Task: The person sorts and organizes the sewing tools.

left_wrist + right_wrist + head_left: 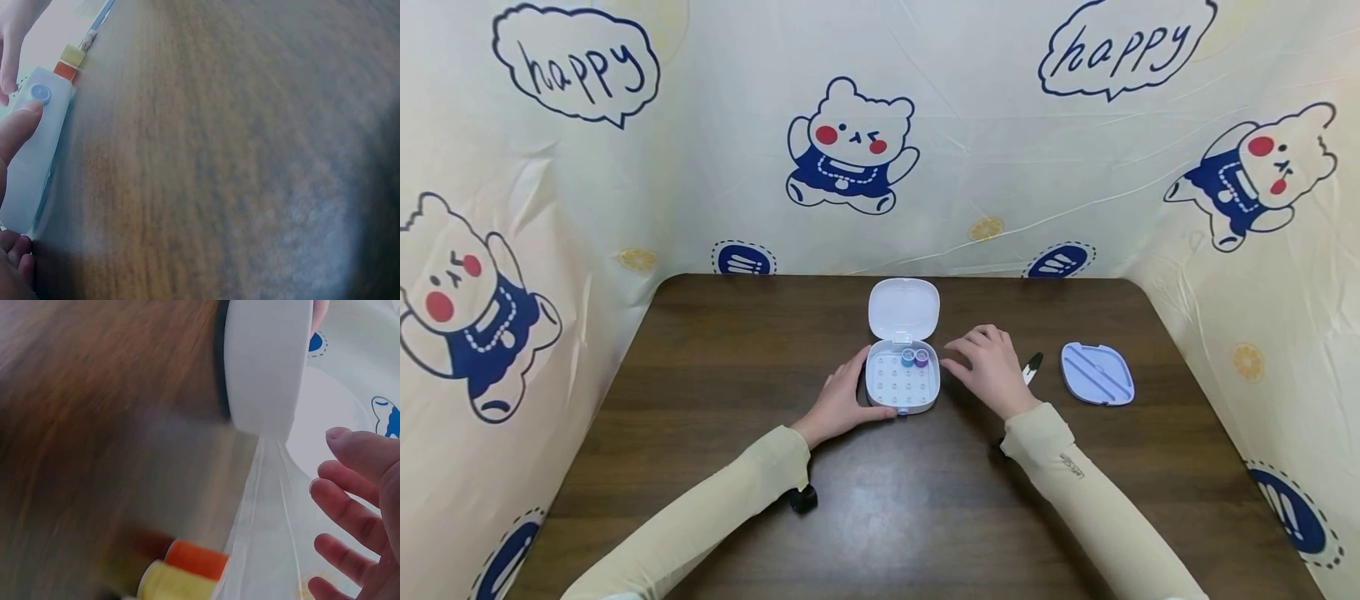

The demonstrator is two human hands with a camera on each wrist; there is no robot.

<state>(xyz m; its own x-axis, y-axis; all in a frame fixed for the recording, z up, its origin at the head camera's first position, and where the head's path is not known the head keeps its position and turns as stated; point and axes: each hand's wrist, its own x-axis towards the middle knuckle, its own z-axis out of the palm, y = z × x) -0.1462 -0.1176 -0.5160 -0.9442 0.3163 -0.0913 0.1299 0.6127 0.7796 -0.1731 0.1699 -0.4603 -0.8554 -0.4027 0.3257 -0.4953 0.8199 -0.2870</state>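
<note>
A white sewing box [902, 383] with rows of small pegs lies on the table, its lid [904, 310] swung up at the back. Two thread spools, one teal [907, 357] and one purple [921, 358], stand inside at the back right. My left hand [841, 404] grips the box from the left, thumb by the round front latch [40, 94]. Just right of the box, my right hand [992, 367] hovers with loosely bent fingers and nothing between them. An orange spool [197, 558] and a yellow spool [178, 581] show beside the box in the right wrist view; in the head view the right hand hides them.
Farther right on the brown table [715, 367] lies a lilac-blue tray [1097, 373] with slanted grooves. A small black-and-white object [1032, 367] sits partly behind my right hand. Printed cloth [715, 150] encloses the back and sides.
</note>
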